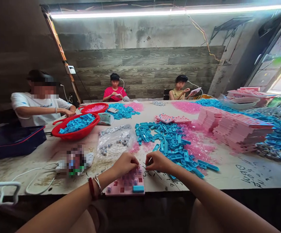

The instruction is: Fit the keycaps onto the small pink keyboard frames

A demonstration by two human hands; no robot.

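Note:
A pink plastic board [114, 191] with square recesses lies at the table's near edge, with a blue rectangular piece [138, 189] at its near right corner. Small clear pieces sit in some of the recesses. Over the board's far part is my left hand [127, 162], its fingertips pinched together; anything between them is too small to make out. My right hand [157, 161] hovers just past the board's right edge, thumb and forefinger brought together, with their contents hidden. Close to it is a heap of blue plastic pieces [173, 142] mixed with pink clear bits [198, 145].
Stacked pink boards [242, 129] stand at the right. A clear plastic bag [116, 139] of small metallic parts lies ahead. Leftward are a red basket [74, 134] of blue pieces, a white cable [37, 168] and a dark blue bin [14, 145]. Three people sit around the table.

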